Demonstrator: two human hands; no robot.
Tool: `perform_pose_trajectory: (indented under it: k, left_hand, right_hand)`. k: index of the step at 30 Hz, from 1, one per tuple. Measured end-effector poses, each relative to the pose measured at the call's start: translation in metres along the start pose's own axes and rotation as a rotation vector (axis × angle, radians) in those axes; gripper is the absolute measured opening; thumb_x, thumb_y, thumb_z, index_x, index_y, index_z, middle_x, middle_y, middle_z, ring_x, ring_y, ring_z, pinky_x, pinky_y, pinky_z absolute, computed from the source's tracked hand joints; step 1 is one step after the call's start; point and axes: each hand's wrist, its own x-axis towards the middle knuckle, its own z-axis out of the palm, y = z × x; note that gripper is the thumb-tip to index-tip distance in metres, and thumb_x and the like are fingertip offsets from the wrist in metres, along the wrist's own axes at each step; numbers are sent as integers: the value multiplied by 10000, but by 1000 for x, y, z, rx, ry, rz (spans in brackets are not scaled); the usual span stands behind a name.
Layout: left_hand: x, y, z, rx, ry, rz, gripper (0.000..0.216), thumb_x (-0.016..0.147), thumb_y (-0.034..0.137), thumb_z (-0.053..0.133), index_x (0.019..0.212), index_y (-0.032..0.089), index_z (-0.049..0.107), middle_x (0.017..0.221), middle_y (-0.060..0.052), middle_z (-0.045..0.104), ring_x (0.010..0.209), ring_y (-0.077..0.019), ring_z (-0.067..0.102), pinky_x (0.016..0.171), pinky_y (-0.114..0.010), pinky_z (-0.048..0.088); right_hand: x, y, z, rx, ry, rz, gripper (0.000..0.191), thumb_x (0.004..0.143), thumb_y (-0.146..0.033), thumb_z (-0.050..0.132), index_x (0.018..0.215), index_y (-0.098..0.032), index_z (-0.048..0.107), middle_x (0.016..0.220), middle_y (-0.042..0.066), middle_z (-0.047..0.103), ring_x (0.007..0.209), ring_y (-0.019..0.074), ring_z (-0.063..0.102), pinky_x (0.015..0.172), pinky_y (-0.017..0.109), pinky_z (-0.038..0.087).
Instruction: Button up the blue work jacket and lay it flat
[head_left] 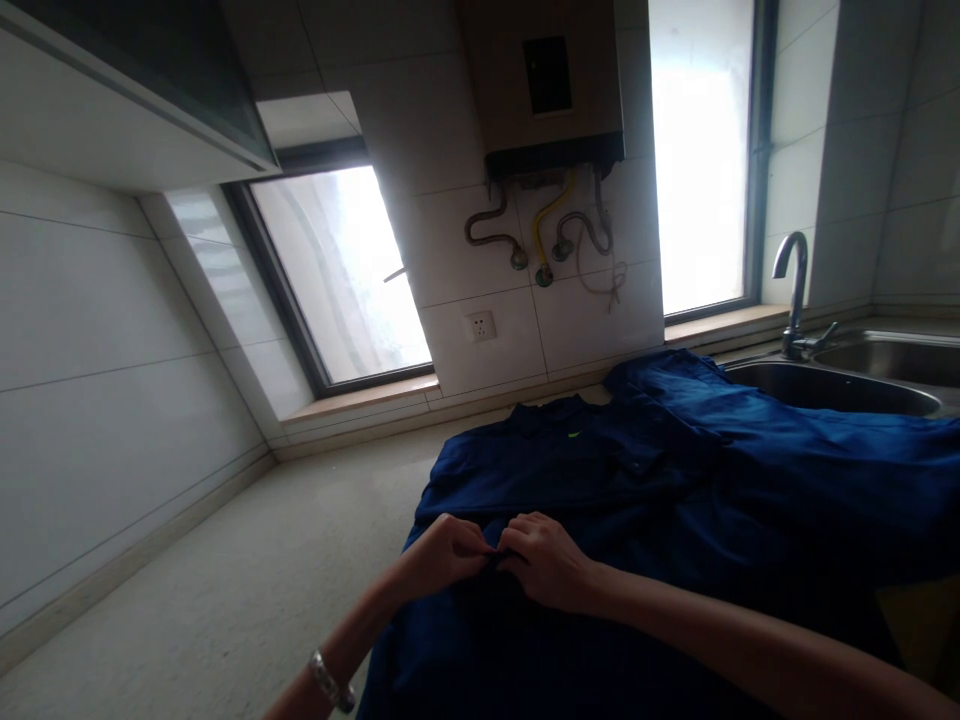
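Observation:
A dark blue garment (600, 470) lies spread over the countertop, its collar with a small yellow-green label toward the wall. My left hand (446, 553) and my right hand (546, 560) meet at the garment's front, fingers curled and pinching the cloth between them. A bracelet sits on my left wrist. What exactly the fingertips grip is too dark to make out, apart from the fabric.
A pale countertop (225, 600) runs left along the tiled wall. A steel sink (840, 385) with a faucet (795, 290) is at the right, partly covered by the garment. A wall heater (547, 90) with pipes, a socket (480, 326) and two bright windows are behind.

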Motion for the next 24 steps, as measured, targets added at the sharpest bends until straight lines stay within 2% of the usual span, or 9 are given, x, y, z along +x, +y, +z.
perform_pose_trajectory:
  k: [5,9,15,24]
  left_hand:
    - [0,2,2,57,65,6,179,699,153,572,812,140,710,787,-14,620,708,-115,546,645,-195,419]
    - [-2,15,0,199,130,66,133,694,117,550,776,152,648,763,7,608,714,-111,549,676,-201,422]
    - [-9,37,-3,350,82,107,123,761,136,514,821,181,612,827,4,593,741,-111,546,710,-211,413]
    - [-9,38,0,431,91,122,131,807,135,477,782,167,602,810,-6,568,729,-107,537,682,-201,392]
  right_hand:
    - [0,1,-4,53,41,-38,64,847,-204,542,890,-174,578,837,35,597,784,153,545,737,261,404]
    - [-1,1,-6,93,87,-61,101,859,-159,502,935,-171,568,858,44,584,800,152,539,752,263,417]
    - [-1,4,-5,163,137,-79,150,891,-152,449,989,-175,560,901,56,580,854,155,537,805,281,432]
    - [-1,5,-6,222,138,-73,184,892,-135,441,1015,-175,572,919,59,575,873,149,543,813,271,442]
